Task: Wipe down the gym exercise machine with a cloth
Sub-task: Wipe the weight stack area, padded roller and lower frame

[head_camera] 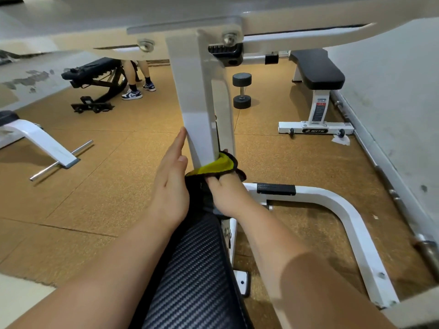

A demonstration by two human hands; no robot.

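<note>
R hand (pixel 228 194) clenched round yellow cloth (pixel 218 166) at post (pixel 202 103) base (L hand (pixel 169 186) straight-fingered on post)

two bare forearms (pixel 114 269), bare left hand (pixel 169 188) and right hand (pixel 229 195)

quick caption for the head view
Right hand grips a yellow cloth low on the white post, left hand open against it.
</note>
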